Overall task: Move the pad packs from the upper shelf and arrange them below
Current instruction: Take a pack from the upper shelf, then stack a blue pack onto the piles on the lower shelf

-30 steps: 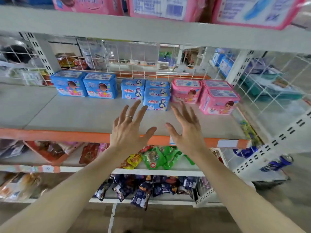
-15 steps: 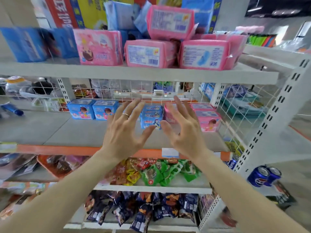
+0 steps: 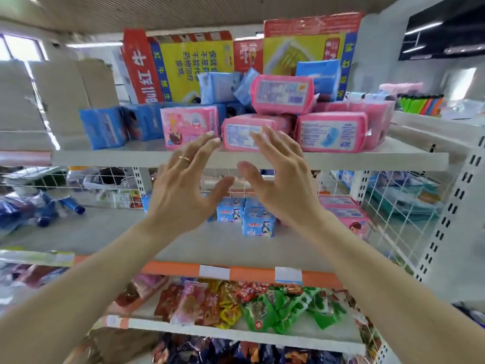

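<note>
Left hand (image 3: 183,187) and right hand (image 3: 280,185) have risen to the upper shelf (image 3: 367,160) at frame centre, fingers (image 3: 202,145) apart and empty, and should take the pink pack (image 3: 236,135) at its front edge by both ends, evenly.

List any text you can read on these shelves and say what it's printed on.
"红牛": on the side panel of the red carton behind the upper-shelf packs.
"Bull": same panel, beside those characters.
Pink pad packs, blue packs on the shelf below, shelf-edge tags: print too blurred to read.
</note>
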Demonstrator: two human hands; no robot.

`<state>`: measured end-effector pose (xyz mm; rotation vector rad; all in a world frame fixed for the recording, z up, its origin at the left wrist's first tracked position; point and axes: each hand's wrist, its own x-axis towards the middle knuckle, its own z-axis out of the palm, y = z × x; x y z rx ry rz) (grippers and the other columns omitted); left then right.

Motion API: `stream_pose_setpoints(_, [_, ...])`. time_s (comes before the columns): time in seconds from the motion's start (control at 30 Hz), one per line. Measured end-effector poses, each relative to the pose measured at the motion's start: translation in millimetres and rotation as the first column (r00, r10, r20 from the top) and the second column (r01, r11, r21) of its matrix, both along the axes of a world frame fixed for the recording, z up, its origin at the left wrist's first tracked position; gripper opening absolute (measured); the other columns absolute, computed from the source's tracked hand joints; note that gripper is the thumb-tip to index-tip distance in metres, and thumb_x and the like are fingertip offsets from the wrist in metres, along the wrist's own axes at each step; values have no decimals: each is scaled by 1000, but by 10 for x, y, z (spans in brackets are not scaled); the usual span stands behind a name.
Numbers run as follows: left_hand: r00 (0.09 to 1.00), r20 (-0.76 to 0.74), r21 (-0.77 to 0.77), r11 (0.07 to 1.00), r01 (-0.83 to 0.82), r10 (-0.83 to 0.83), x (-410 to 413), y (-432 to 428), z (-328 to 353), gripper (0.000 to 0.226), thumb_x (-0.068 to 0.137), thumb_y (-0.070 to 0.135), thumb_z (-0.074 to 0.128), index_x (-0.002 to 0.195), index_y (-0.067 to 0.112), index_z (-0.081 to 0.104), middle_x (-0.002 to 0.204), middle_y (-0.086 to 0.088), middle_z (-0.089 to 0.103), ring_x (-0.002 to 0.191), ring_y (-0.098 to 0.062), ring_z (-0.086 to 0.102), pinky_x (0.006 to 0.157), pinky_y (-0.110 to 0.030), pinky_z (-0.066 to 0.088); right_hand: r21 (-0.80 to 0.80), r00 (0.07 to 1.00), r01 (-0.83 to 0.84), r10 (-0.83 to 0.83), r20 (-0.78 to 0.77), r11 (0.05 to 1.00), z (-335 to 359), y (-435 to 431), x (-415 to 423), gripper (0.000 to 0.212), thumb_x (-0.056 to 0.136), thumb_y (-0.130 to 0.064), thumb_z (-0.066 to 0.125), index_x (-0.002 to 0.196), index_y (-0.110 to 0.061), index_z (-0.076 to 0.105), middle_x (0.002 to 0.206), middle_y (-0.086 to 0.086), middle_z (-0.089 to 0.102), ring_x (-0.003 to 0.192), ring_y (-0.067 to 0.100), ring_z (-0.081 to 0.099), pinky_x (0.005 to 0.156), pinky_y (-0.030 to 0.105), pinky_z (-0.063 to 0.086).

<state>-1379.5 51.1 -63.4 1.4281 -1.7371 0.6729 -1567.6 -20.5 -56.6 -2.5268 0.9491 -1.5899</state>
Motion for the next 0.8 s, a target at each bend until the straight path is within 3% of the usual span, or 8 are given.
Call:
stream_pose_setpoints(0.33, [990, -113, -49, 994, -95, 89, 495, 31, 506, 69, 92, 64, 44, 148, 25, 41, 155, 4, 41, 139, -27, 42, 109, -53, 40, 7, 999, -29, 29, -20, 1000, 563, -49, 532, 81, 84, -75, 33, 149, -28, 42, 159, 1, 35, 148, 31, 27, 116, 58, 26])
stream_pose_setpoints(0.43, [984, -153, -47, 994, -100, 92, 717, 18, 562, 69, 92, 67, 42, 148, 25, 40, 155, 6, 41, 135, -26, 45, 108, -52, 41, 39, 999, -38, 39, -19, 998, 636, -89, 707, 78, 85, -73, 39, 150, -30, 41, 160, -1, 33, 149, 28, 24, 119, 53, 23])
stream_pose_setpoints(0.63, [978, -187, -31, 994, -103, 95, 1269, -26, 569, 72, 90, 69, 41, 148, 26, 38, 153, 5, 42, 138, -23, 40, 110, -51, 39, 24, 998, -57, 58, -38, 998, 641, -183, 1295, 74, 88, -69, 44, 151, -29, 38, 161, -4, 31, 149, 27, 23, 118, 57, 24])
stream_pose_setpoints(0.8, [970, -219, -23, 993, -114, 106, 1888, -122, 609, 73, 89, 70, 40, 148, 28, 39, 154, 7, 40, 139, -21, 39, 108, -42, 37, 12, 997, -42, 43, -65, 999, 675, -276, 1862, 77, 87, -73, 38, 151, -30, 38, 160, -3, 32, 149, 26, 24, 118, 57, 25])
